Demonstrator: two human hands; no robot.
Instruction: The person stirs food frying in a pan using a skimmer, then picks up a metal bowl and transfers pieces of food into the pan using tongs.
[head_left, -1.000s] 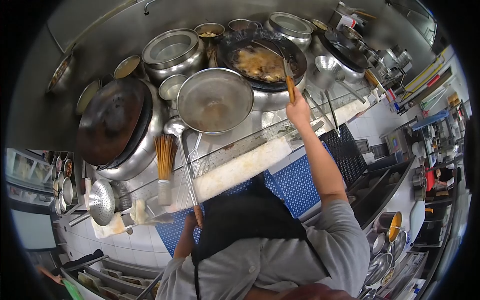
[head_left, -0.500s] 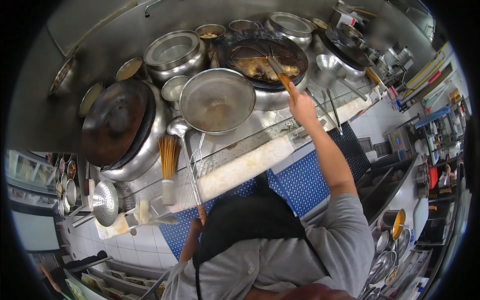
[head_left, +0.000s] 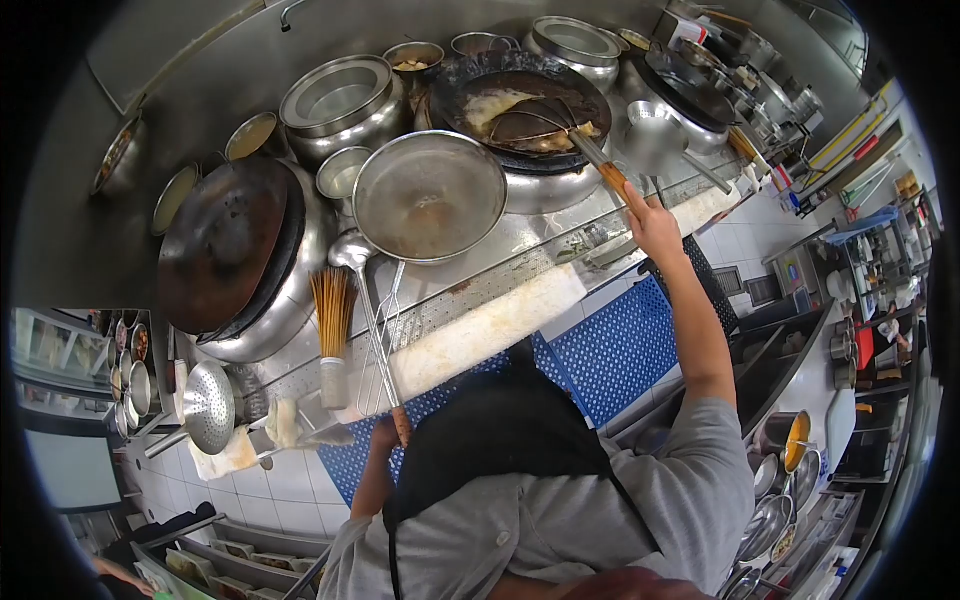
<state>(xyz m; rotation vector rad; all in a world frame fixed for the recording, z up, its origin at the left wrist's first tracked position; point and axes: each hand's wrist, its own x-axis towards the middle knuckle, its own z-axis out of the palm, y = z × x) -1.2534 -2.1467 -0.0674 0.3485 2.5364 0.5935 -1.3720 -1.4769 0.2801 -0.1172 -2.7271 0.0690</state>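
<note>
Above the steel counter (head_left: 528, 231) — blue mat (head_left: 622, 350) below — right fingers (head_left: 641, 210) wrap wooden handle (head_left: 613, 179), left fingers (head_left: 385, 430) unclear

A bamboo brush (head_left: 333, 335) stands bristles up to the right of the rust-brown wok (head_left: 222, 240). Nearer than this wok are a perforated ladle (head_left: 209, 405) and a crumpled cloth (head_left: 284, 424). Beyond it, to the right, sits a wide steel pot (head_left: 345, 130); blue floor mats (head_left: 622, 350) lie well apart from it, right.

Reaches forward and out with right arm (head_left: 700, 325), nearly straight; grips with right hand (head_left: 656, 230), one finger extended. Holds left forearm (head_left: 371, 482) low, close in, with left hand (head_left: 384, 434) dim, finger pose unclear.
</note>
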